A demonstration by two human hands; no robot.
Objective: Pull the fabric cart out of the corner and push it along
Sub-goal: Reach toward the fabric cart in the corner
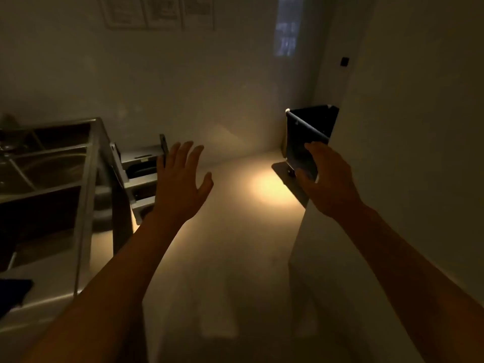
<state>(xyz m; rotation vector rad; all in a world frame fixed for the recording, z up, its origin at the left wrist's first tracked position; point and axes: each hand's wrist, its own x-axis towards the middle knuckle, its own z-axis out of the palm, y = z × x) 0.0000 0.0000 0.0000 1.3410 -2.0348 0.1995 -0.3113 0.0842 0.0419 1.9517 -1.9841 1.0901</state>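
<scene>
While dim, floor (235, 258) glows beside cornered fabric cart (311, 127).

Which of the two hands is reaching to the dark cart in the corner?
The right hand: its fingers overlap the fabric cart in the corner. The left hand is open in the air, apart from it.

Dim, grainy; warm pool of light on floor (264, 184); soft blur, edges bent.
</scene>
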